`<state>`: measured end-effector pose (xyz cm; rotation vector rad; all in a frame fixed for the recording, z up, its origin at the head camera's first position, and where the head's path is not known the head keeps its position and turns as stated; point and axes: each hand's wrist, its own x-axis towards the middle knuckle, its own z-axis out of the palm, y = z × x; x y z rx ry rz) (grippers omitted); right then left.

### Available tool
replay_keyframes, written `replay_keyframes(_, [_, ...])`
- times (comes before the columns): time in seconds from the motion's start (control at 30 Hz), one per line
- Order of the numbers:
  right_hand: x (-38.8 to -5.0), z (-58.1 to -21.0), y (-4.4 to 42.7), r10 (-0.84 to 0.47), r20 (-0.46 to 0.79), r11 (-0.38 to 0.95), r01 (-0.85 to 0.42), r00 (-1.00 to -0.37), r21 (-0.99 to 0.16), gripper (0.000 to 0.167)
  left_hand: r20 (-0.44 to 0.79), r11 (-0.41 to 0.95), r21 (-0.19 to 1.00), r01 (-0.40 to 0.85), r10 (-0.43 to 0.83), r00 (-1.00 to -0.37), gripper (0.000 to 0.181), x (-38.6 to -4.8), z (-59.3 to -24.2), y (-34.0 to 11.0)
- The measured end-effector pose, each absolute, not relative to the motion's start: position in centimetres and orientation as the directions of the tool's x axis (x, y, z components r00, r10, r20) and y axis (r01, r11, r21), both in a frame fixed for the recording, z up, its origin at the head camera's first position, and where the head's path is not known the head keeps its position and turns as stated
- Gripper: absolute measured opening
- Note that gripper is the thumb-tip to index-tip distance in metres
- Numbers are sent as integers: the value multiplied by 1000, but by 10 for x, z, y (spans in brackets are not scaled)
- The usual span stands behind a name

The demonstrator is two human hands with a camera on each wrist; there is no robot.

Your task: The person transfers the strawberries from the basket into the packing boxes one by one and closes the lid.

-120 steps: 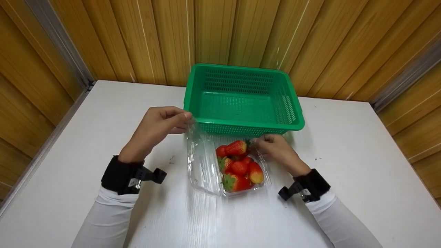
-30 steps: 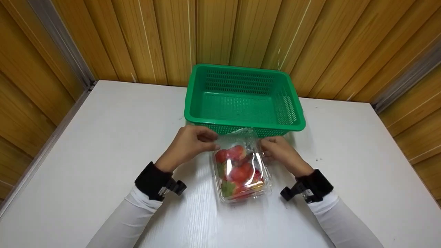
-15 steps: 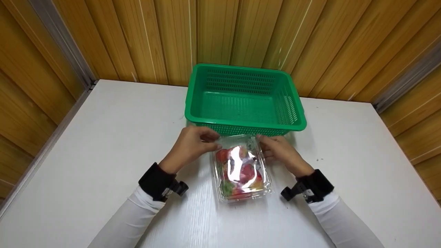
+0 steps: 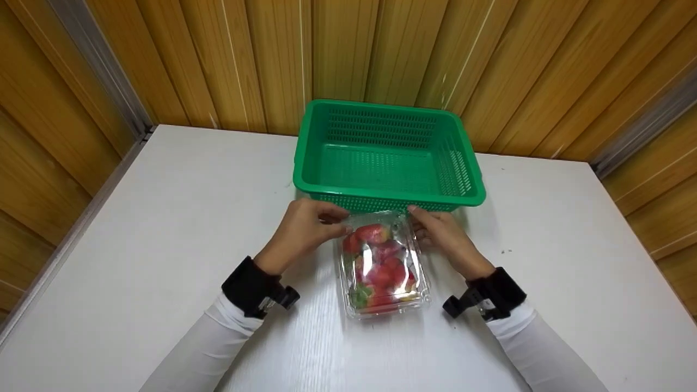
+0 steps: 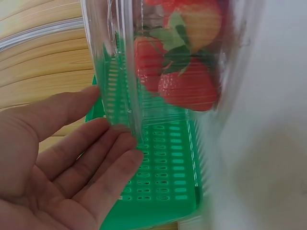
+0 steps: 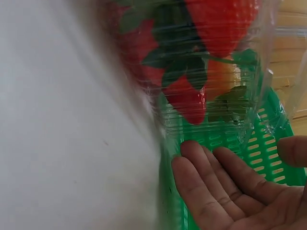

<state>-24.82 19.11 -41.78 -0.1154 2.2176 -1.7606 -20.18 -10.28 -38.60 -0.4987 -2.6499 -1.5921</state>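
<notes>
A clear plastic clamshell box [image 4: 381, 305] lies on the white table with its lid folded down over several red strawberries [image 4: 381, 269]. At its far left corner, my left hand [image 4: 307, 228] touches the lid and rim with the fingertips; thumb and fingers stand apart in the left wrist view. By the far right corner is my right hand [image 4: 441, 234], its thumb up at the lid's corner. The right wrist view shows the right fingers [image 6: 206, 182] fairly straight below the box's end, the thumb [image 6: 295, 151] apart from them. Glare hides part of the fruit.
A green plastic basket [image 4: 389, 191] with slotted walls stands directly behind the box, nothing seen inside it. The white table [image 4: 190, 190] runs back to a wood-patterned wall [image 4: 354, 49], with metal strips [image 4: 103, 60] at the corners.
The lid, open at the left and held by my left hand 4 s ago, has swung right over the strawberries. Since then it has come down, and my right thumb has moved up to its corner.
</notes>
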Motion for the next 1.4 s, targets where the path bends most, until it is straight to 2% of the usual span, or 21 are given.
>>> replay_keyframes(0.43, [-248, -417, 193, -307, -194, 244, 120, -932, -962, 22, 216, 471, 823, 317, 257, -942, 24, -203, -388, -98])
replay_keyframes(0.77, [-248, -418, 193, -311, -199, 230, 130, -929, -964, 19, 183, 394, 898, 196, 70, -981, 16, -206, -398, -99])
replay_keyframes(1.1, [-248, -420, 193, -325, -200, 196, 141, -924, -970, 16, 2, 297, 955, 8, 22, -1000, 13, -211, -409, -99])
replay_keyframes(1.4, [-248, -420, 194, -323, -198, 203, 137, -925, -970, 17, -95, 159, 983, -94, 1, -995, 14, -212, -411, -98])
